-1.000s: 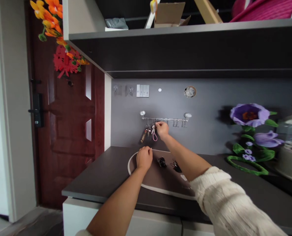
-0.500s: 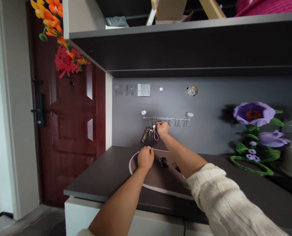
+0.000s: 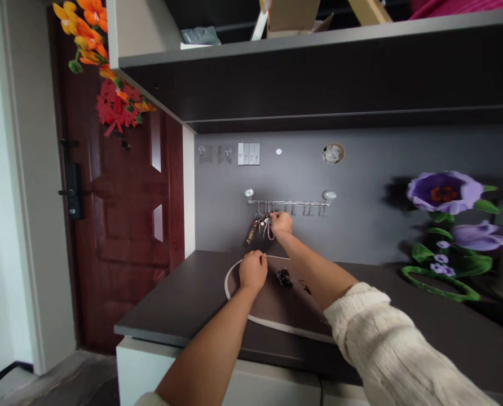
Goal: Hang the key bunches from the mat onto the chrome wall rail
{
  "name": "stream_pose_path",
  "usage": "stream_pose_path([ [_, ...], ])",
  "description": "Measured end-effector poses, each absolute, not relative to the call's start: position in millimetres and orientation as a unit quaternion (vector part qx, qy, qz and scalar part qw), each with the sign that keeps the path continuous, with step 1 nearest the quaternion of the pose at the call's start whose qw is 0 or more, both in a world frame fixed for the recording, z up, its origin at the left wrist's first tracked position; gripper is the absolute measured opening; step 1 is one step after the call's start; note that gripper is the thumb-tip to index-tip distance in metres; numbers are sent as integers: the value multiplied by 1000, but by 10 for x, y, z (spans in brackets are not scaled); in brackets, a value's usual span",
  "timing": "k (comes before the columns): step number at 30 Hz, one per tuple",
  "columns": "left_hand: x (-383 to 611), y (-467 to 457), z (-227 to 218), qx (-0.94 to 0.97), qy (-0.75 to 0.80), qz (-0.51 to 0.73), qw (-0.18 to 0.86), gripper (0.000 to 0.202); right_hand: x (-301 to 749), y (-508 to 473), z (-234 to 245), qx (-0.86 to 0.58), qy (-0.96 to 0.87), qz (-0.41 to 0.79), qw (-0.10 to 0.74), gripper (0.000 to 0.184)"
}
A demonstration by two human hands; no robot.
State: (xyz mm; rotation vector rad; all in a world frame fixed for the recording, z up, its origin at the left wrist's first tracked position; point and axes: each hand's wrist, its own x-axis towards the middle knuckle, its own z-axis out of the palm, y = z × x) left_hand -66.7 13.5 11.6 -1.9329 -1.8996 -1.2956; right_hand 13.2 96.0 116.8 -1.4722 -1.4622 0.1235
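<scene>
Shiny metal hook rail (image 3: 289, 203); matt dark countertop (image 3: 184, 299); glossy wood door (image 3: 120, 225); knit sleeve (image 3: 395, 349).

Dark brown over the flat bench top (image 3: 184, 304); white rim round the brown oval mat (image 3: 272, 326). Pink cord loop, tan fob on the hanging key bunch (image 3: 270, 234). Cream ribbed knit sleeve (image 3: 387, 349). Purple-petalled, green-leaved fabric flowers (image 3: 444, 192). Red-brown panelled wooden door (image 3: 120, 225).
</scene>
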Motion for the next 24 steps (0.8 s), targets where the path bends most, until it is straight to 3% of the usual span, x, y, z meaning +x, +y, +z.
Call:
stream_pose_path([
  [14,-688,138,125,-663,-603,-442,42,24,342,1015,1024,-565,-623,39,540,23],
  [24,-710,187,66,-740,-505,-443,-28,17,586,684,744,-485,-637,156,579,21],
])
